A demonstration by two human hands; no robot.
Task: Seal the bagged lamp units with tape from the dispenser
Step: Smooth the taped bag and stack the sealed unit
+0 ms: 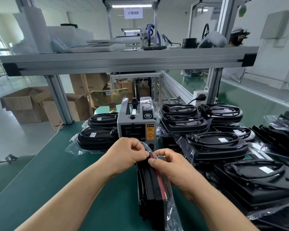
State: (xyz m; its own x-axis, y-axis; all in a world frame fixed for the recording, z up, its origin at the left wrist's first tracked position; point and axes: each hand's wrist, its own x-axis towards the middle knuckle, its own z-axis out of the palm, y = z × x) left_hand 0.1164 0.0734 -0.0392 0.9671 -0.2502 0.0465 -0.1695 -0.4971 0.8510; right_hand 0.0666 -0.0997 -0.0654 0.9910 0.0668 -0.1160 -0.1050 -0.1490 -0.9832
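Observation:
A black lamp unit in a clear plastic bag (153, 185) stands on its edge on the green bench (57, 172), in front of me. My left hand (128, 154) and my right hand (167, 164) both pinch the top of the bag at its folded end, fingertips nearly touching. Whether tape lies under the fingers is hidden. Just behind the hands stands the grey tape dispenser (136, 120), with a yellow caution label on its front.
Bagged lamp units are stacked left of the dispenser (98, 135) and in several piles to the right (217, 145). An aluminium shelf beam (123, 61) runs overhead. Cardboard boxes (28, 104) stand on the floor beyond the bench's left edge.

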